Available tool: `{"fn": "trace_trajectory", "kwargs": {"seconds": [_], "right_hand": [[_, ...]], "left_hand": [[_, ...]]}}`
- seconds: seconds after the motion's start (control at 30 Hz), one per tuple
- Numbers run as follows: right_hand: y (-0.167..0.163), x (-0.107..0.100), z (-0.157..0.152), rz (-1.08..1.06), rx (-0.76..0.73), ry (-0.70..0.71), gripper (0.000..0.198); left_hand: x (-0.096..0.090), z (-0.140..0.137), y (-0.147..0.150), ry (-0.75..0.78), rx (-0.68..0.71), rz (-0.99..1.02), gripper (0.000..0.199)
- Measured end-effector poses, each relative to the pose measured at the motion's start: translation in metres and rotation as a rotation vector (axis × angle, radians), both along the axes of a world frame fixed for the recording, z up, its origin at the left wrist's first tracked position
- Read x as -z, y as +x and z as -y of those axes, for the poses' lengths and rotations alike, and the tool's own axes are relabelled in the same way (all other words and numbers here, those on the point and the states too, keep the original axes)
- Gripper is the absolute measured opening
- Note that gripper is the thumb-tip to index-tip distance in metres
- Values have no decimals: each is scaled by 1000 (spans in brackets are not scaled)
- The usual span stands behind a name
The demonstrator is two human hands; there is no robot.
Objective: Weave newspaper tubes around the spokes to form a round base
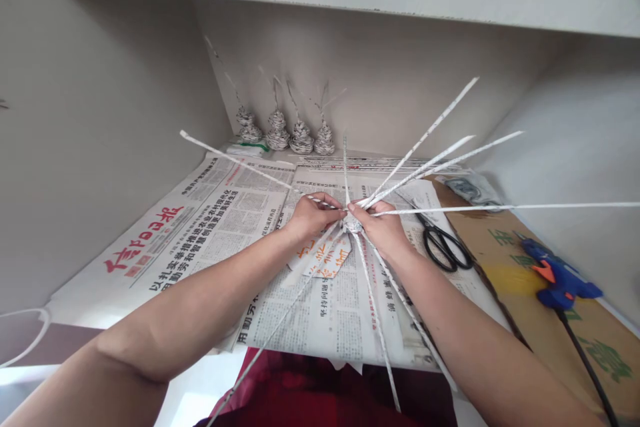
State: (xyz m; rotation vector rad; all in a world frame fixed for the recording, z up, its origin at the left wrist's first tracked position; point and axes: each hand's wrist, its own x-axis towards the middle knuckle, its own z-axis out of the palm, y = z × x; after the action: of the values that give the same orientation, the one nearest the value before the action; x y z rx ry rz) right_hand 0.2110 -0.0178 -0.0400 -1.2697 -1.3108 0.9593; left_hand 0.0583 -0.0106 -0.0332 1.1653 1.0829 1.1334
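Observation:
Between my two hands is a small woven paper base (354, 223), with several long rolled newspaper strips (423, 139) fanning out from it on all sides. My left hand (317, 215) pinches the weave and a strip from the left side. From the right, my right hand (383, 227) grips the base with thumb and fingers, where several strips pass close together. One long strip runs far out to the right edge. Below the base lies a piece of paper with orange handwriting (327, 259). The fingertips hide part of the weave.
Newspaper sheets (200, 240) cover the table. Black-handled scissors (443, 243) lie right of my right hand, and a blue glue gun (563, 273) rests on cardboard (510, 260). Several woven gourd shapes (301, 137) stand at the back wall, near loose paper strips (380, 165). A shelf overhangs above.

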Motion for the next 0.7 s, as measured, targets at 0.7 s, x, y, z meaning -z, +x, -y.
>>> {"fn": "trace_trajectory", "kwargs": {"seconds": [0.7], "right_hand": [[0,1,-2,-118,-2,7,22]], "left_hand": [[-1,-2,-2,-186,166,250,40]]}}
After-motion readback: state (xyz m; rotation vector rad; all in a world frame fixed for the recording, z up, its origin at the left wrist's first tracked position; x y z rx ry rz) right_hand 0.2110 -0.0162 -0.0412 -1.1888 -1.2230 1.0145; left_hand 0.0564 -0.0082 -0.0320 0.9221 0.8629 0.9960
